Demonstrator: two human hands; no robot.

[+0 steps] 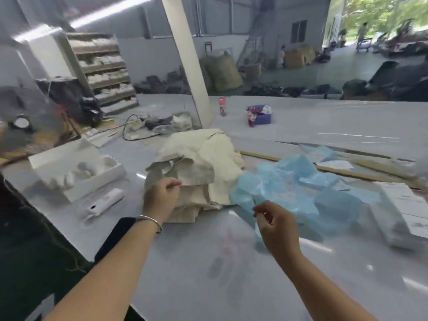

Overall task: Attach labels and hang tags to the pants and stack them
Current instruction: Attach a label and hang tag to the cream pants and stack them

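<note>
A heap of cream pants (199,163) lies on the grey table (208,274), in the middle of the view. My left hand (161,195) is at the heap's near-left side, its fingers curled on an edge of the cream cloth. My right hand (275,225) is lower and to the right, with thumb and fingers pinching the near edge of a crumpled blue plastic bag (301,188). The blue bag spreads to the right of the pants. What else the right fingers hold is too blurred to tell.
A white box (76,167) with small white items sits at the left. Next to it lies a white tagging tool (102,203), with a dark phone (115,237) by my left wrist. Printed sheets (407,205) lie at the right edge. A purple box (260,114) and a bottle (222,106) stand farther back.
</note>
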